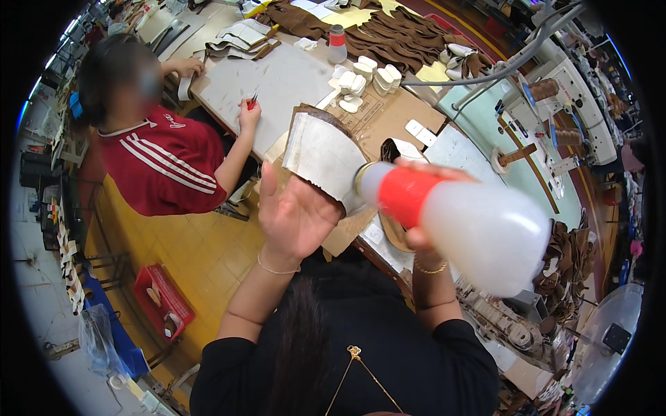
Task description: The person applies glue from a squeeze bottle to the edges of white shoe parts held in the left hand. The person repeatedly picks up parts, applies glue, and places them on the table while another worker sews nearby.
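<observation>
My left hand [300,216] is palm up with the thumb apart. Its fingers are hidden beneath a curved white-lined leather piece [322,152] with a brown edge, which they hold up. My right hand [418,238] is closed around a translucent white bottle [489,229] with a red band. The bottle is tipped nearly sideways, its brass-coloured neck pointing left at the piece's right edge. Whether the tip touches the piece is hard to tell from the blur.
On the table lie cardboard [388,118], stacked white pads [352,82], a second red-banded bottle [337,48] and brown leather pieces [395,41]. A sewing machine [572,104] stands at right. A co-worker in a red shirt [166,163] sits at left, near a red crate [163,301] on the floor.
</observation>
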A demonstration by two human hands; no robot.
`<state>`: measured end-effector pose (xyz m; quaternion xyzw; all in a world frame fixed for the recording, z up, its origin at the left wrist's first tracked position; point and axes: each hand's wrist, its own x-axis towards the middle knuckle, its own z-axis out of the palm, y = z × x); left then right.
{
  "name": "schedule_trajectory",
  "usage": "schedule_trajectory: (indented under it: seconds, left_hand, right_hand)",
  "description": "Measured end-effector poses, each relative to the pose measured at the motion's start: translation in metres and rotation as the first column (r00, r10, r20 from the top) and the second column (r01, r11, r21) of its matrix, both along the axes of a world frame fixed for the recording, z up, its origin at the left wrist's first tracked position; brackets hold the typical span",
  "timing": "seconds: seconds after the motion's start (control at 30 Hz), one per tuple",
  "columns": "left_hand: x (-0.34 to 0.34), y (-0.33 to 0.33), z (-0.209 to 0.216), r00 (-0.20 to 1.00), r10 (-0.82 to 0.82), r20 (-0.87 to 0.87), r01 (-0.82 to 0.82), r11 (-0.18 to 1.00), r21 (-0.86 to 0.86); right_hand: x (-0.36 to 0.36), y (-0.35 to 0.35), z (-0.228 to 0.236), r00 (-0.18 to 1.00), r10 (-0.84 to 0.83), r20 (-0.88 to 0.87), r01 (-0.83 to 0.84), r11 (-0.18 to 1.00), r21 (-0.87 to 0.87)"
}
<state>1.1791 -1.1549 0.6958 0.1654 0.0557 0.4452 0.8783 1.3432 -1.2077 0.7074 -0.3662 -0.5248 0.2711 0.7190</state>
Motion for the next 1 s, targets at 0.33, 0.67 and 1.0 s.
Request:
schedule_trajectory:
  seconds: [0.33, 0.67, 1.0]
  left_hand:
    - [-0.006, -0.013, 0.003, 0.999, -0.034, -0.026, 0.032, 0.999, -0.044]
    - [-0.010, -0.014, -0.008, 0.989, -0.035, -0.145, 0.044, 0.997, 0.062]
    - [-0.015, -0.010, -0.010, 0.992, -0.052, -0.114, 0.051, 0.999, -0.010]
  right_hand:
    - [0.003, 0.019, -0.013, 0.976, -0.093, -0.199, 0.071, 0.991, -0.115]
    - [0.023, 0.033, -0.021, 0.973, -0.191, 0.132, 0.198, 0.979, -0.045]
    - [0.030, 0.026, -0.013, 0.957, -0.287, 0.039, 0.289, 0.944, -0.161]
